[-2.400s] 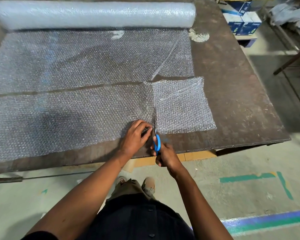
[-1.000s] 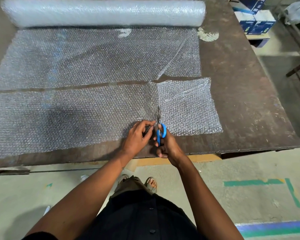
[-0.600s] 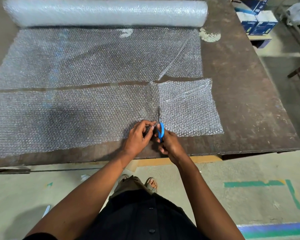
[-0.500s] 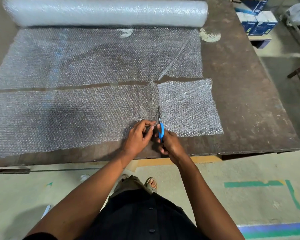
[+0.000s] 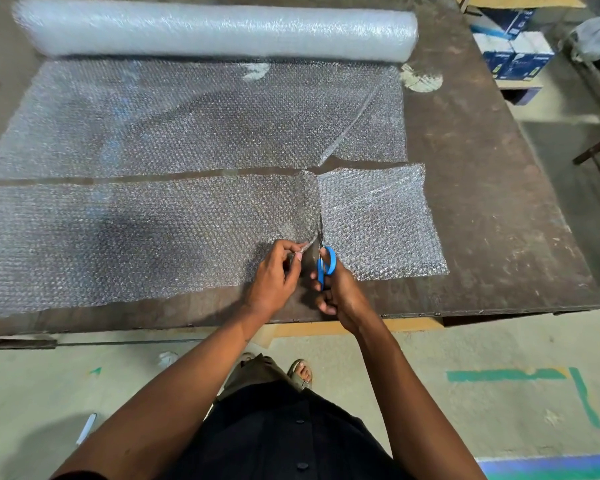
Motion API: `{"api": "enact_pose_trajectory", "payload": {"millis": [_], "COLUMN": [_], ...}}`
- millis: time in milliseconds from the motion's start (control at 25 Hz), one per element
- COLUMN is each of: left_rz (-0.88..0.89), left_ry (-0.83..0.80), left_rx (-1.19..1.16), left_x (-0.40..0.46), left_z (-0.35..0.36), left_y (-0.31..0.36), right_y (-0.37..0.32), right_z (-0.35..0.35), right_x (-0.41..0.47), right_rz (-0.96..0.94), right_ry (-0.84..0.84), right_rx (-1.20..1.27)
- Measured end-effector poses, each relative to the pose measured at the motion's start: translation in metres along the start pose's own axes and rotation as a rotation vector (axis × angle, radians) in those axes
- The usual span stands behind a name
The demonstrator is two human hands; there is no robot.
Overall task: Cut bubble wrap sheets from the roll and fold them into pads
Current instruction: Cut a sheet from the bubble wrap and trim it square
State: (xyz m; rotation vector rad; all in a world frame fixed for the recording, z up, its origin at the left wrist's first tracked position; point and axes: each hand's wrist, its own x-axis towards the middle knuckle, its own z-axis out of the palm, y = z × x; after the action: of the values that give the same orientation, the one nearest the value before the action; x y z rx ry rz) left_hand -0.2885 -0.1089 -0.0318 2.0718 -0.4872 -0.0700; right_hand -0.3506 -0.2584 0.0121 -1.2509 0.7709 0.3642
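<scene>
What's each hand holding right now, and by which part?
Right hand grips the scissors by the blue handles. Left hand pinches the cut edge of the bubble wrap strip, beside the blades.

Count from my remote station: one bubble wrap roll (image 5: pixel 219 29) at the far edge of one table (image 5: pixel 482 174). One unrolled sheet (image 5: pixel 187 116) attached to the roll; one long cut strip (image 5: pixel 136 233) nearer me; I cannot tell whether the square section (image 5: pixel 378 220) at its right end is fully severed, so strips number one or two. One pair of blue-handled scissors (image 5: pixel 324 265). Two hands in view: left hand (image 5: pixel 274 275), right hand (image 5: pixel 340 292). Stacked boxes (image 5: pixel 513 46) beyond the table: at least three, exact count unclear. One sandalled foot (image 5: pixel 300 372) plainly visible.
</scene>
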Motion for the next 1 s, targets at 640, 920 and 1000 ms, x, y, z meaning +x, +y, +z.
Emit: {"api": "enact_pose_trajectory", "payload": {"millis": [640, 920, 1000], "left_rz": [-0.025, 0.009, 0.018], "left_ry": [-0.023, -0.015, -0.009], "left_rx": [0.0, -0.017, -0.025], "left_x": [0.001, 0.001, 0.001], "left_z": [0.001, 0.001, 0.001], "left_y": [-0.002, -0.004, -0.004], "right_y": [-0.007, -0.01, -0.012], "right_z": [-0.012, -0.003, -0.003], "right_x": [0.023, 0.026, 0.029], "right_rz": [-0.11, -0.067, -0.055], "right_ry": [-0.074, -0.042, -0.055], "right_rx": [0.028, 0.017, 0.026]}}
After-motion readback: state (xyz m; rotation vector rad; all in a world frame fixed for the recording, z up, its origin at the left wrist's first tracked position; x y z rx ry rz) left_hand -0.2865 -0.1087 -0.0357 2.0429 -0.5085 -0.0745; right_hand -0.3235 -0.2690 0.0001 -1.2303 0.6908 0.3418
